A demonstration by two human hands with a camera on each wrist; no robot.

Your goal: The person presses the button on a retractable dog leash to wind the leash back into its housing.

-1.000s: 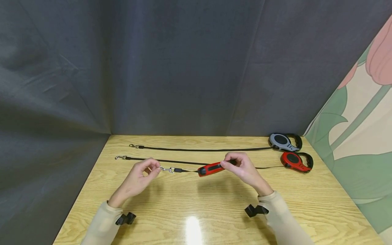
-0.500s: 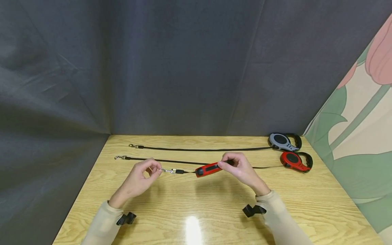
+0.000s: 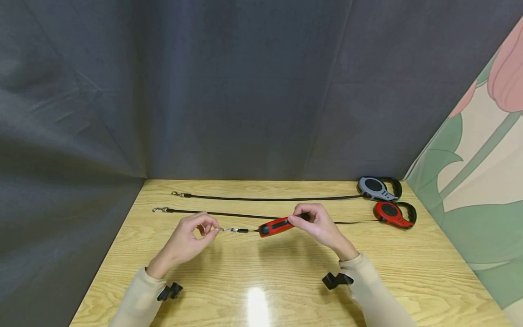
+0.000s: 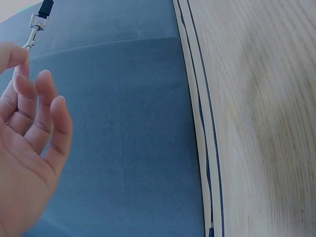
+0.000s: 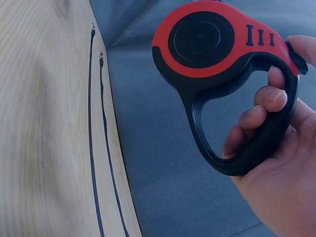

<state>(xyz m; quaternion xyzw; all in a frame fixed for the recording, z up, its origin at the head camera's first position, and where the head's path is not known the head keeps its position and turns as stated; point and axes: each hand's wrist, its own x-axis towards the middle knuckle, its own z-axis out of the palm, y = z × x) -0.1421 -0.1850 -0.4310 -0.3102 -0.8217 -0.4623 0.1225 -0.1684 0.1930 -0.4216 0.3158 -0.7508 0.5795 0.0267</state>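
Observation:
My right hand (image 3: 316, 226) grips the black loop handle of a red and black retractable dog leash (image 5: 200, 39). In the right wrist view its fingers curl through the handle and the thumb lies by the black button (image 5: 297, 58). Held above the table, the leash appears edge-on in the head view. From its left end a short strap runs to a silver snap hook (image 3: 229, 230). My left hand (image 3: 189, 240) pinches the tip of that hook between thumb and forefinger; its other fingers are loosely bent in the left wrist view.
Behind my hands, a grey retractable leash (image 3: 375, 189) and a second red one (image 3: 393, 215) lie at the table's back right. Their black straps stretch left to metal hooks (image 3: 160, 210). A dark cloth (image 3: 245, 91) stands behind the wooden table (image 3: 212, 290).
My right hand and the leash it grips have shifted slightly left. The left hand has moved a little right with the hook, which has turned, and the gap between the hands is smaller.

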